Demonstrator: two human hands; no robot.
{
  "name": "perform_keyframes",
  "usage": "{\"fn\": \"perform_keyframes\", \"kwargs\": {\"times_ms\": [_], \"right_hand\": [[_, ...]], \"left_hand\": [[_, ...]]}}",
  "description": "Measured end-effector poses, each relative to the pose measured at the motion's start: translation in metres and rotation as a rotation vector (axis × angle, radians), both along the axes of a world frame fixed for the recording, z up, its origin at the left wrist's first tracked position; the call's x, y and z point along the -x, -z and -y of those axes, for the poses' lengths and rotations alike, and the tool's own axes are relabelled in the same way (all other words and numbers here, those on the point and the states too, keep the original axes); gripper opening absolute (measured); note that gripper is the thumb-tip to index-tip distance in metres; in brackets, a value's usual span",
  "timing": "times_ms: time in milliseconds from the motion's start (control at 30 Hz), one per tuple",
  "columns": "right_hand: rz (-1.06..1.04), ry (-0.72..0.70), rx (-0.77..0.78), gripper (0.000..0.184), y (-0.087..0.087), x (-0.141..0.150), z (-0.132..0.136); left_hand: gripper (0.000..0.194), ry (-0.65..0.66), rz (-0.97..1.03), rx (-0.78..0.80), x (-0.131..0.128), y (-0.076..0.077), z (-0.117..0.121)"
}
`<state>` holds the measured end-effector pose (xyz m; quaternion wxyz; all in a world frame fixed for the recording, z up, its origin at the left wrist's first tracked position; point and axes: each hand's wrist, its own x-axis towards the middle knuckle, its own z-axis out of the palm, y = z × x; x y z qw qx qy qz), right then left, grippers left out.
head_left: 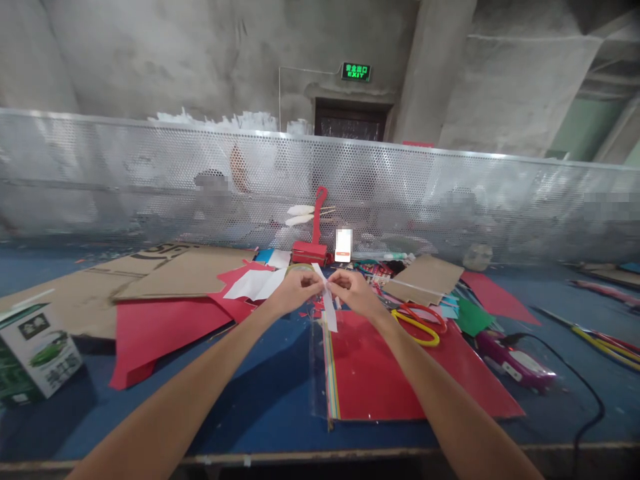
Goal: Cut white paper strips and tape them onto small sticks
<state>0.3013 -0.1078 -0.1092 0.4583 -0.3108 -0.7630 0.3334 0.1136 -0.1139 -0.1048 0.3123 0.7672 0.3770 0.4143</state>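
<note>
A narrow white paper strip (330, 313) runs between my two hands, slanting down over the edge of a stack of red paper. My left hand (299, 288) pinches its left side with thumb and fingertips. From the other side my right hand (351, 290) pinches the same strip. Both sets of fingertips nearly meet at its middle. A larger white paper piece (253, 285) lies left of my left hand, partly on red paper. Below my right hand spreads the red paper stack (390, 373) in a clear sleeve, with yellow-and-red-handled scissors (420, 327) on it.
Cardboard sheets (175, 273) and red paper (165, 333) lie left, beside a printed carton (40, 353). A red paper construction (310, 252) and a lit phone (343, 245) stand against the perforated metal screen (425, 193). A purple device (517, 360) with a black cable and more scissors (595, 340) lie right.
</note>
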Motion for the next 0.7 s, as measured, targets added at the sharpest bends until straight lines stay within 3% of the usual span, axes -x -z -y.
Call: {"fn": "perform_keyframes", "kwargs": {"times_ms": [367, 700], "right_hand": [[0.014, -0.029, 0.045, 0.02, -0.0014, 0.0003, 0.0034], [0.017, -0.011, 0.046, 0.014, -0.0043, -0.0001, 0.0064]], "left_hand": [[0.016, 0.006, 0.009, 0.05, -0.0015, -0.0012, 0.0031], [0.02, 0.01, -0.001, 0.043, -0.0022, -0.0011, 0.0034]]}}
